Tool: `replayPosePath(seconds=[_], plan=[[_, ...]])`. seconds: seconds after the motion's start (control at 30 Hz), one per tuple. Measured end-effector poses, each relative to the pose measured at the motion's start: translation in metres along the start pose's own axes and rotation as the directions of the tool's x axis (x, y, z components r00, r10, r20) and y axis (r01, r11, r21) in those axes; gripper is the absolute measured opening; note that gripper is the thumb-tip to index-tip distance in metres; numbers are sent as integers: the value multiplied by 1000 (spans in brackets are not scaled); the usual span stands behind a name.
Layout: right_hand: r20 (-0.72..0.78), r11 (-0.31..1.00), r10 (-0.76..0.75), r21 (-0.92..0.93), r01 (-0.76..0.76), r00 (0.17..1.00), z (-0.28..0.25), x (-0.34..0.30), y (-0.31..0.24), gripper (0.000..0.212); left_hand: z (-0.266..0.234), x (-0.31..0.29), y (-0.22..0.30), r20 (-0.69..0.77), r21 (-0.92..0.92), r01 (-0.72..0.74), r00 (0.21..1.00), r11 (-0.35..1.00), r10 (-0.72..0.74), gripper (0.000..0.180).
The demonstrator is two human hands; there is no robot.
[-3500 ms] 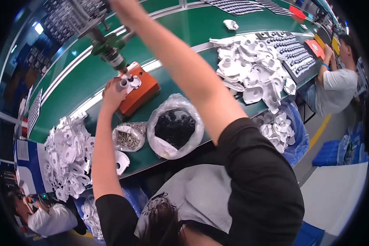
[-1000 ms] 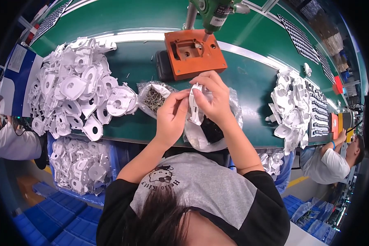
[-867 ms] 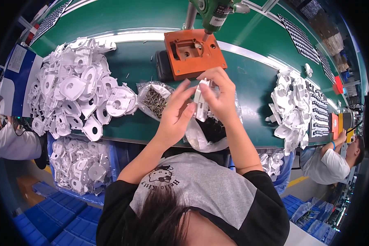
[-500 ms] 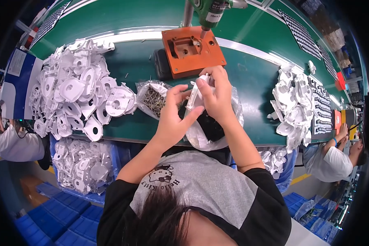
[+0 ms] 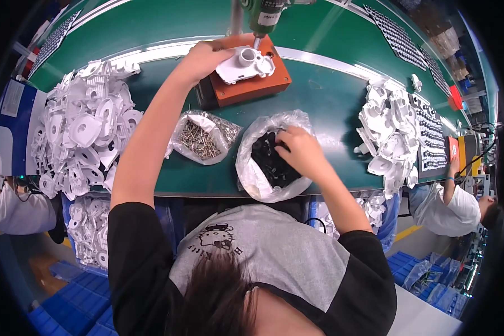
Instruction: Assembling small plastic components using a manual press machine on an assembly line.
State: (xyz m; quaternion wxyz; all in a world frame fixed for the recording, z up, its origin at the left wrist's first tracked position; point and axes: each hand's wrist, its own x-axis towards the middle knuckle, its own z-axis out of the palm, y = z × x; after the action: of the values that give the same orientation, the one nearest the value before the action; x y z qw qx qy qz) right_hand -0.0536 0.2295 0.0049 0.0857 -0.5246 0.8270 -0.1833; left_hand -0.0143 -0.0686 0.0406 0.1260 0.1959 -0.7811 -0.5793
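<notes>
My left hand [image 5: 204,60] reaches to the orange fixture block [image 5: 252,91], its fingers closed on the left edge of a white plastic housing [image 5: 239,68]. The housing, with a round raised collar, rests on top of the block. The tip of a green power driver [image 5: 263,18] points down right behind the collar. My right hand [image 5: 301,150] is at a clear plastic bag [image 5: 245,182] of small black parts [image 5: 271,171]. Its fingers are apart over the parts; nothing shows between them. Left of that bag sits another clear bag with many screws [image 5: 199,140].
White plastic parts [image 5: 87,129] are heaped at left, with another white pile [image 5: 383,129] at right. Beside the right pile lies a tray of small black pieces [image 5: 431,134]. Bins of white parts [image 5: 89,227] stand below the table edge. A co-worker [image 5: 445,207] sits at right.
The white housing has gone from between my hands onto the orange block, my left hand going forward with it. My right hand has let go and moved down to the bag of black parts.
</notes>
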Motion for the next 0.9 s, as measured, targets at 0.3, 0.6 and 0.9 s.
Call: replayPosePath(seconds=[0.3, 0.6, 0.9], plan=[[-48, 993, 95, 77, -91, 994, 6, -5, 3, 10, -5, 26, -26, -99, 365, 25, 995, 931, 12, 43], [-51, 982, 59, 183, -49, 997, -3, -10, 0, 13, 2, 28, -11, -76, 774, -31, 987, 633, 141, 42], [-351, 832, 144, 549, 79, 925, -38, 62, 10, 18, 41, -21, -10, 65, 863, -236, 928, 446, 366, 32]])
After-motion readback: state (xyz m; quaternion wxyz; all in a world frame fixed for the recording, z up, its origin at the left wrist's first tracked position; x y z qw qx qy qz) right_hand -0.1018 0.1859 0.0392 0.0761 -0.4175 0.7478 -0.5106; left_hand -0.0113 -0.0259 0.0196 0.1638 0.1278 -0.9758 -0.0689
